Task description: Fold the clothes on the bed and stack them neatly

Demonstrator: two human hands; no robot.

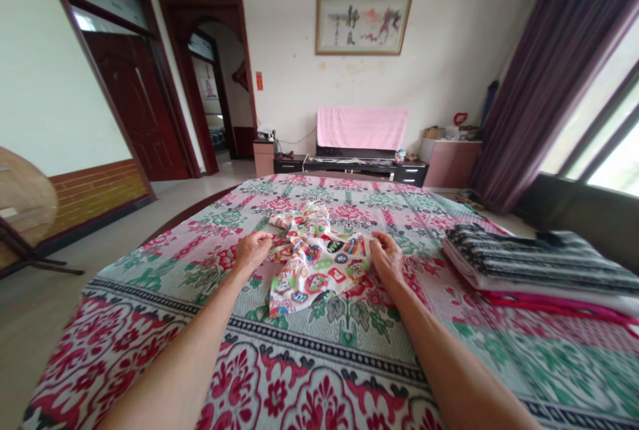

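Observation:
A small white garment (319, 270) with colourful cartoon prints lies loosely crumpled in front of me, its far part bunched up and its near part spread flatter. My right hand (388, 258) pinches the garment's right edge between thumb and fingers. On the opposite side, my left hand (253, 250) is closed, its fingertips right by the garment's left edge. Whether cloth is caught in those fingers I cannot make out. Beneath everything is a flowered red, green and white cover (200, 277) on the table.
To the right sits a stack of folded clothes (539, 263), black-and-white striped on top with white and pink below. Beyond the table stand a low black cabinet (289, 166) and a pink cloth (362, 127) draped over a screen. A round wooden board (24, 197) leans at the left.

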